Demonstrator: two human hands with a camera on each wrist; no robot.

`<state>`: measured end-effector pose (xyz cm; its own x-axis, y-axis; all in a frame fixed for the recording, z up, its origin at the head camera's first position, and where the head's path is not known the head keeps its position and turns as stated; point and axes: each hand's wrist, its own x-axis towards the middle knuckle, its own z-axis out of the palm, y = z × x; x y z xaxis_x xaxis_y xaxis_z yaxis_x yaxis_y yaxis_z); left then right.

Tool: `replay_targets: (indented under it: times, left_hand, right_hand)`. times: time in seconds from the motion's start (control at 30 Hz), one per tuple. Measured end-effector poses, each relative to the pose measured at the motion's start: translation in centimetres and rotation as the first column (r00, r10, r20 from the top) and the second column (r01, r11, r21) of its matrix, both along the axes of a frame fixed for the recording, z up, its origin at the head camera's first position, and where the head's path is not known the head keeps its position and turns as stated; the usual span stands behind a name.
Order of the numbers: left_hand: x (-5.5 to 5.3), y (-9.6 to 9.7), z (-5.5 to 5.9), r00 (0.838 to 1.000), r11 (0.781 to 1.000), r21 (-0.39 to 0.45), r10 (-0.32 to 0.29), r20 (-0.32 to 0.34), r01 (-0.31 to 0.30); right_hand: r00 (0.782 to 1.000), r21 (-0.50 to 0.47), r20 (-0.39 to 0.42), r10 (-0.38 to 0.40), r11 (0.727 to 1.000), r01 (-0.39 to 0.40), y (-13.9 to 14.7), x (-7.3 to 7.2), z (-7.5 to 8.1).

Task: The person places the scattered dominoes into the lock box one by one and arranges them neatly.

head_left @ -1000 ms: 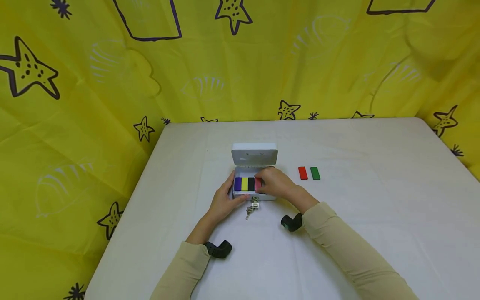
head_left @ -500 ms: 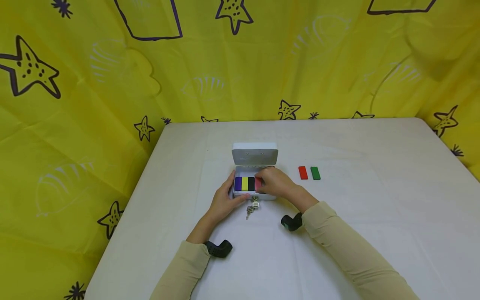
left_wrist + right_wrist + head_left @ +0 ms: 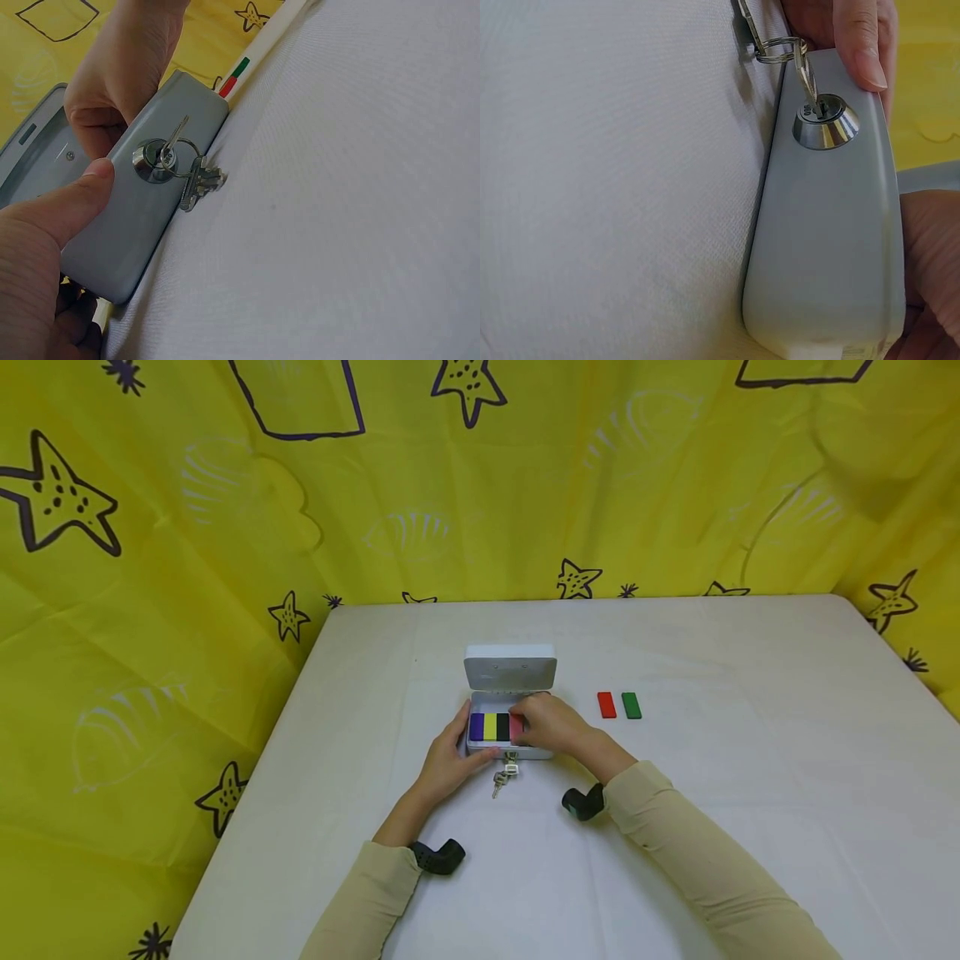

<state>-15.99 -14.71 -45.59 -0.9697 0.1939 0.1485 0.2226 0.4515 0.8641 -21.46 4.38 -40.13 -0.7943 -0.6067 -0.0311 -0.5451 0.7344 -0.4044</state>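
A small white metal cash box [image 3: 534,753] stands on the table with its lid [image 3: 510,673] raised. My left hand [image 3: 441,767] grips the box's left end, thumb on the front wall and fingers along the side. Inside, a purple block [image 3: 476,727], a yellow block [image 3: 490,727] and a black block [image 3: 503,727] lie side by side. At the right of that row, my right hand [image 3: 557,725] pinches a pink block [image 3: 515,730], which its fingers partly cover. A key sits in the round lock [image 3: 154,161], and more keys [image 3: 199,184] hang from its ring.
To the right of the box lie a red block [image 3: 606,705] and a green block [image 3: 632,706]. A white cloth covers the table [image 3: 735,710]. Behind and to the left hangs a yellow patterned curtain [image 3: 480,485].
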Motion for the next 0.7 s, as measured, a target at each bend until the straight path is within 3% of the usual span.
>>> replay_targets:
  times: [0.7]
  left_hand:
    - [-0.01,-0.05,0.01,1.0,1.0,-0.014,0.005,0.023,-0.005]
  right_hand:
    - [1.0,-0.004,-0.003,-0.007,1.0,0.007,-0.04,0.06,0.11]
